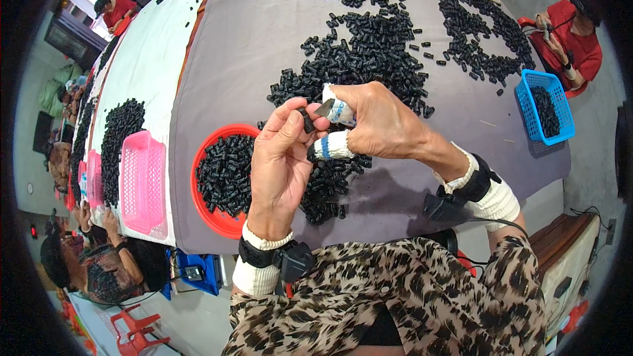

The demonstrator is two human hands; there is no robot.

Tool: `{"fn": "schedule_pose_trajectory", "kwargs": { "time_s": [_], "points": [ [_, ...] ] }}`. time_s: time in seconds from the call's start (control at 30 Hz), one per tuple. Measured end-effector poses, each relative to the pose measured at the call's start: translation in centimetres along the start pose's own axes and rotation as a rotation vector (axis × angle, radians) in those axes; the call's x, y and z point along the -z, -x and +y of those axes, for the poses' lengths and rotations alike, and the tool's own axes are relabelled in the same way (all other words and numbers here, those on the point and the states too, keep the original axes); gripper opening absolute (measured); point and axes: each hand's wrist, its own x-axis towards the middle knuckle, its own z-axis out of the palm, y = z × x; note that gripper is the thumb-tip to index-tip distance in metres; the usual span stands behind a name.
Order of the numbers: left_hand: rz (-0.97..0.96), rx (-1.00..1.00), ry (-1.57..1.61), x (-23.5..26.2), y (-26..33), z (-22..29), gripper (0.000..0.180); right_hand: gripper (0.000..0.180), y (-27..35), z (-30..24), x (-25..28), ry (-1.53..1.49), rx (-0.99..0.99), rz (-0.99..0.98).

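Surface: a long surface [264, 33] under a grey-purple cloth, with a white-covered one running beside it on the left.
Room: a shared workroom; one person in red sat past the far right corner, others along the left edge.
Landmark: one red round tray [208, 207], near the front edge, half full of black pieces.
Left hand: the left hand [280, 158] rose just right of the tray, thumb and forefinger pinched on one small black piece [307, 120].
Right hand: the right hand [376, 122], right of the tray, gripped a small blade [324, 108]; two fingers were wrapped in white tape.
Loose black pieces [369, 46]: too many to count, heaped beyond the tray.
Baskets: one blue basket [546, 107] far right of the tray, one pink basket [142, 181] just left.
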Motion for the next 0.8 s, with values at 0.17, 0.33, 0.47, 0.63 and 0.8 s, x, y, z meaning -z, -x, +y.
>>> {"fn": "schedule_pose_trajectory", "kwargs": {
  "time_s": [0.17, 0.33, 0.47, 0.63, 0.8],
  "points": [
    [0.026, 0.008, 0.049, -0.4, 0.0, -0.1, 0.022, 0.033, -0.3, -0.2, -0.1, 0.043, -0.044, -0.018],
    [0.035, 0.000, 0.043, -0.5, -0.1, -0.3, 0.022, 0.031, -0.5, -0.2, -0.2, 0.057, 0.008, 0.028],
    [-0.040, -0.024, 0.059, -0.2, 0.1, -0.1, 0.024, 0.030, -0.9, -0.3, -0.3, 0.051, -0.002, -0.013],
    [-0.085, -0.023, 0.106, -0.2, 0.2, 0.1, 0.025, 0.031, -1.1, -0.2, 0.0, 0.018, -0.007, -0.078],
    [-0.067, -0.017, 0.081, -0.2, 0.4, 0.2, 0.025, 0.030, -1.3, -1.3, 0.3, -0.002, -0.052, -0.136]
  ]
}}
